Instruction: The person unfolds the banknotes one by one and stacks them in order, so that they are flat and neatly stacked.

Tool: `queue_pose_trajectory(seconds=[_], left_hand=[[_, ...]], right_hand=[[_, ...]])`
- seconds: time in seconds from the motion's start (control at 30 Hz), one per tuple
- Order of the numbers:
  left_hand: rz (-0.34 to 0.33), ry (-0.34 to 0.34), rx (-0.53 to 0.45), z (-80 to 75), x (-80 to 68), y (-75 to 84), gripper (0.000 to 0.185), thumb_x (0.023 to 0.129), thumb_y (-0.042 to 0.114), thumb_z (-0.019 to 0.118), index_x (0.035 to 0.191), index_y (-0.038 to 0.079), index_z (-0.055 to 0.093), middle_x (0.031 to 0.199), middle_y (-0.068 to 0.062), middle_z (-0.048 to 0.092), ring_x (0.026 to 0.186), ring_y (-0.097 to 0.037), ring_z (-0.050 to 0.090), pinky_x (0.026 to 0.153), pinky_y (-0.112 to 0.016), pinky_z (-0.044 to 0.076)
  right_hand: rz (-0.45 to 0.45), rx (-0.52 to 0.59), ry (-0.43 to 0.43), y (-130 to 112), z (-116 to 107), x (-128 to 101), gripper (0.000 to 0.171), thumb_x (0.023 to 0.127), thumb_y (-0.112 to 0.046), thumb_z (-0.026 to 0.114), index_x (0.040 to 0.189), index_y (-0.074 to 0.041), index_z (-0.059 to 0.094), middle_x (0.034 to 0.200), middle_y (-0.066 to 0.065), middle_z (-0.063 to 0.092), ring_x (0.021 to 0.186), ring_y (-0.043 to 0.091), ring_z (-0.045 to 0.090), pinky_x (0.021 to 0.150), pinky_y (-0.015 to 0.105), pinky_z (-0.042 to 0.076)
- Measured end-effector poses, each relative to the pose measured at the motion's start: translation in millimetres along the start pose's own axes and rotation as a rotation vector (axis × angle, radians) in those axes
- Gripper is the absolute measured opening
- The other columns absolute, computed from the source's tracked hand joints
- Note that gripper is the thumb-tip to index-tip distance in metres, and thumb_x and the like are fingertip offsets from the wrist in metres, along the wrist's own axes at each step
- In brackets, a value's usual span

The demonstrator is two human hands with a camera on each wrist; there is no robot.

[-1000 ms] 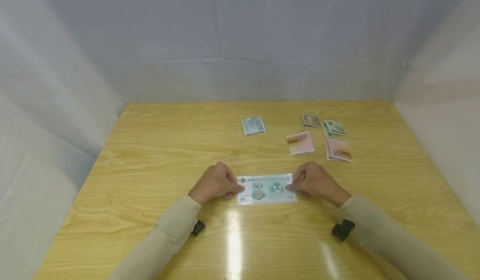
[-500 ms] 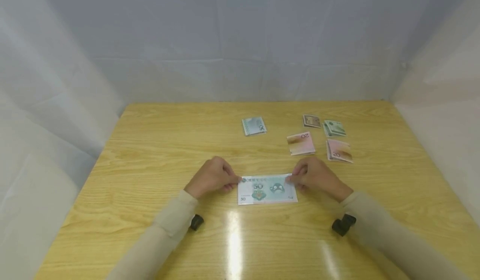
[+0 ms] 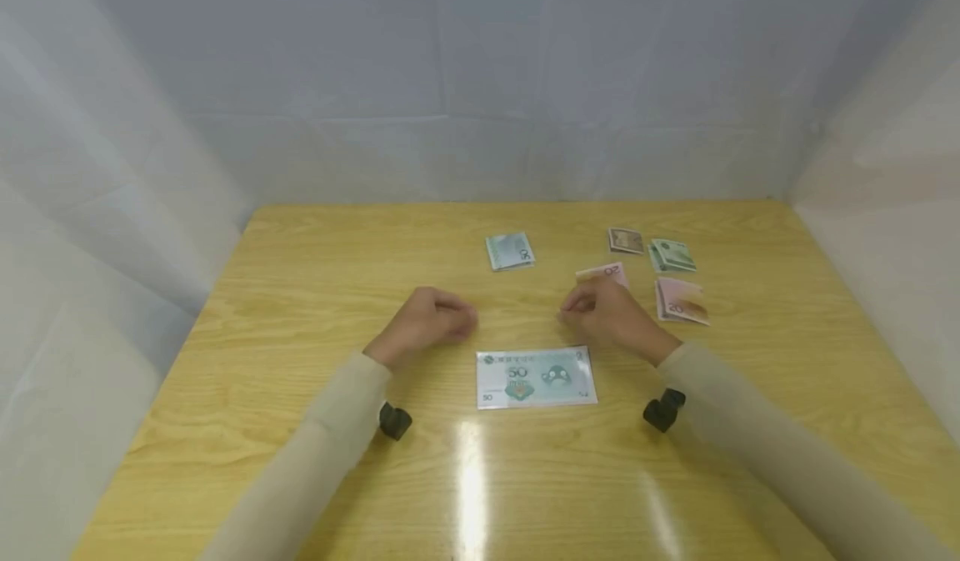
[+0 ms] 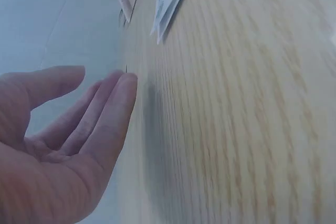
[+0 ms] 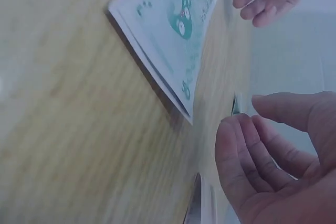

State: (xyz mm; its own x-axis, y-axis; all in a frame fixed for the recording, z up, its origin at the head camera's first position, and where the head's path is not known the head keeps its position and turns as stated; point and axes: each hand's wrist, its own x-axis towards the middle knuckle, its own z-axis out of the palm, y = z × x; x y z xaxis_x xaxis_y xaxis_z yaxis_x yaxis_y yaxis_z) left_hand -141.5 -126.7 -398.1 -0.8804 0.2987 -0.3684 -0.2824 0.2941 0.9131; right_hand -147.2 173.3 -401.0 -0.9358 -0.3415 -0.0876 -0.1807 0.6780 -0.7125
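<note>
Fingers [image 4: 107,114] of the left hand [image 3: 427,328] lie loosely extended and hold nothing; fingers [image 5: 247,156] of the right hand [image 3: 611,315] are gently curved, also empty. Both hands hover just above the tabletop [image 3: 300,294], apart from the green 50 note [image 3: 536,377], which lies flat at about 6 o'clock of the gap between them, face up so its print reads toward the person. Four folded notes sit at 12 to 2 o'clock: a green bundle [image 3: 510,251], a pink one [image 3: 600,272] partly behind the right hand, another pink one [image 3: 681,301], and a green one [image 3: 671,255].
</note>
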Motion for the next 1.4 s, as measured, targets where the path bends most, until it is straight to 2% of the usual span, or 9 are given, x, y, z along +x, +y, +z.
queue_pose_trajectory(seconds=[0.1,0.27,0.47,0.73,0.9,1.13,1.4], left_hand=[[-0.023,0.012,-0.086,0.1,6.5,1.8,0.033,0.100,0.007,0.063,0.128,-0.010,0.059,0.123,-0.024,0.066,0.113,-0.035,0.066,0.094,-0.035,0.060],[-0.050,0.039,-0.166,1.2,16.9,5.3,0.037,0.100,0.008,0.063,0.132,-0.008,0.057,0.127,-0.022,0.064,0.117,-0.033,0.065,0.096,-0.034,0.059],[-0.044,0.068,-0.263,3.4,28.2,7.1,0.039,0.101,0.005,0.060,0.136,-0.010,0.052,0.131,-0.026,0.061,0.122,-0.036,0.062,0.100,-0.034,0.056],[-0.049,0.118,-0.369,10.8,41.8,4.9,0.042,0.101,0.004,0.058,0.139,-0.012,0.048,0.135,-0.025,0.057,0.126,-0.033,0.059,0.101,-0.029,0.055],[-0.065,0.134,-0.414,14.8,47.0,6.3,0.040,0.102,0.004,0.057,0.138,-0.012,0.049,0.135,-0.024,0.059,0.125,-0.032,0.059,0.100,-0.029,0.056],[-0.090,0.148,-0.461,17.1,56.2,8.6,0.041,0.100,0.002,0.059,0.137,-0.012,0.050,0.133,-0.025,0.060,0.124,-0.033,0.060,0.098,-0.028,0.057],[-0.120,0.162,-0.514,16.8,61.8,11.1,0.042,0.099,0.001,0.059,0.138,-0.011,0.050,0.133,-0.024,0.060,0.125,-0.032,0.060,0.099,-0.029,0.056]], right_hand=[[-0.007,-0.029,0.007,-2.5,0.8,12.0,0.014,0.094,-0.016,0.074,0.101,-0.004,0.074,0.103,0.011,0.072,0.095,0.026,0.067,0.085,0.043,0.060],[0.009,-0.051,0.013,-3.6,3.0,30.4,0.021,0.096,-0.017,0.072,0.111,-0.002,0.072,0.111,0.014,0.072,0.103,0.029,0.067,0.093,0.044,0.058],[0.005,-0.068,0.019,-1.7,6.2,48.4,0.029,0.098,-0.016,0.068,0.121,0.002,0.068,0.121,0.019,0.069,0.112,0.033,0.065,0.099,0.046,0.056],[-0.025,-0.072,0.004,-1.0,12.3,67.3,0.041,0.096,-0.012,0.068,0.132,0.006,0.060,0.135,0.024,0.060,0.122,0.038,0.058,0.108,0.049,0.049],[-0.025,-0.069,-0.010,-4.3,15.0,76.4,0.043,0.096,-0.010,0.068,0.134,0.008,0.057,0.141,0.026,0.054,0.131,0.040,0.050,0.115,0.051,0.042],[-0.068,-0.145,-0.031,-4.0,21.3,89.5,0.046,0.095,-0.006,0.065,0.138,0.008,0.054,0.150,0.027,0.045,0.142,0.041,0.039,0.122,0.049,0.030],[-0.160,-0.253,-0.041,-0.8,28.3,99.7,0.040,0.097,-0.006,0.060,0.133,0.011,0.056,0.148,0.030,0.045,0.141,0.043,0.041,0.122,0.048,0.030]])
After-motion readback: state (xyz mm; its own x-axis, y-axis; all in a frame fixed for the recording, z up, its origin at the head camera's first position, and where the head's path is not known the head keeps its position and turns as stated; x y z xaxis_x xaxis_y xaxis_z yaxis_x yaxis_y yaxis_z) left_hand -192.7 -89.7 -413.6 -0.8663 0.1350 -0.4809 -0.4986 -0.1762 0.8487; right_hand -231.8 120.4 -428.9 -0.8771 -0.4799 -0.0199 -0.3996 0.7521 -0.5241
